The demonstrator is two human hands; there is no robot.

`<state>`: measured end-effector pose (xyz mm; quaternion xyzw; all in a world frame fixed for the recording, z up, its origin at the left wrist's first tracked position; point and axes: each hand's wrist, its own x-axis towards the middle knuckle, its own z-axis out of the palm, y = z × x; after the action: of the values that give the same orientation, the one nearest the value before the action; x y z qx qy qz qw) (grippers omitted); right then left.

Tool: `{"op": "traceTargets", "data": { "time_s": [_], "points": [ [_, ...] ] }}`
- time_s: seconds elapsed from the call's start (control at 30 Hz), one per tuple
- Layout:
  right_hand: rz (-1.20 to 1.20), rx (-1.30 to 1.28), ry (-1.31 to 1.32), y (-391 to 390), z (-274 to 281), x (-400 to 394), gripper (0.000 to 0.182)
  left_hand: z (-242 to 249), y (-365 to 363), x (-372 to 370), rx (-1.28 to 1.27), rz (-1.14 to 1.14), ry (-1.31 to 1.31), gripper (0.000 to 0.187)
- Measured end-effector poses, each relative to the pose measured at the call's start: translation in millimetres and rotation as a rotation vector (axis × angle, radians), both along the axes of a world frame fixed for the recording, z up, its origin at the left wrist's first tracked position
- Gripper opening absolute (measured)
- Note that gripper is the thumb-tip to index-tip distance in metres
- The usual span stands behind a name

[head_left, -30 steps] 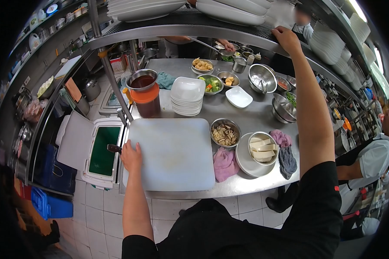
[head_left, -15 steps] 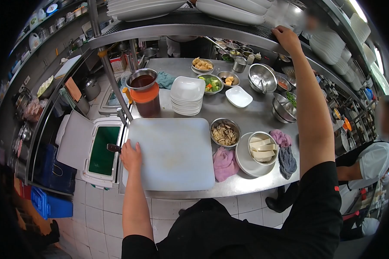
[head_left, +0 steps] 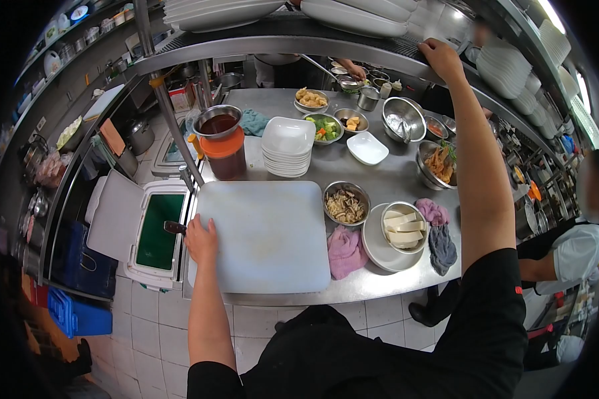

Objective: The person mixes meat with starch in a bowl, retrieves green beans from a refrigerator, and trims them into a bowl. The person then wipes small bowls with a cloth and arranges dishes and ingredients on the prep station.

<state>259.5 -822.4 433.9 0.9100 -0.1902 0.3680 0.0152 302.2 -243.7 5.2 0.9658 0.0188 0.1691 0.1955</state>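
Observation:
My left hand (head_left: 201, 241) lies on the left edge of a white cutting board (head_left: 266, 236), its thumb and fingers apart. Beside its fingers, a dark handle (head_left: 174, 227) sticks out over the board's left side; the rest of that tool is hidden. Up at the right, my right hand (head_left: 441, 60) has its fingers curled on the edge of the metal shelf (head_left: 279, 52). To the board's right are a bowl of mushrooms (head_left: 346, 203) and a bowl of white blocks (head_left: 404, 227) on a plate (head_left: 379, 256).
Stacked white dishes (head_left: 287, 139) and a red-brown liquid container (head_left: 225, 149) stand behind the board. A pink cloth (head_left: 346, 253) lies beside it. An open green-lined bin (head_left: 160, 233) is at the left. Another person's hand (head_left: 356, 71) is across the counter; a white-sleeved person (head_left: 572, 253) stands right.
Orange-brown food now shows in the steel bowl at the right. Another person's hand has appeared by the ladle across the counter. My two hands have stayed in place.

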Motion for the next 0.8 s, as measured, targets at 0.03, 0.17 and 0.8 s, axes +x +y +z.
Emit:
{"op": "traceTargets", "data": {
  "time_s": [0.03, 0.17, 0.8],
  "points": [
    [-0.004, 0.004, -0.004, 1.2, 0.0, -0.6, 0.039, 1.3, -0.1, -0.1, -0.003, 0.0, 0.014, 0.047],
    [-0.015, 0.003, -0.009, 1.9, 1.2, -1.1, 0.039, -1.0, 0.4, 0.9, -0.006, -0.004, 0.014, 0.047],
    [-0.045, 0.054, 0.009, 10.2, 1.8, -6.4, 0.042, -0.3, -4.2, -0.5, 0.0, 0.028, 0.06, 0.048]
  ]
}}
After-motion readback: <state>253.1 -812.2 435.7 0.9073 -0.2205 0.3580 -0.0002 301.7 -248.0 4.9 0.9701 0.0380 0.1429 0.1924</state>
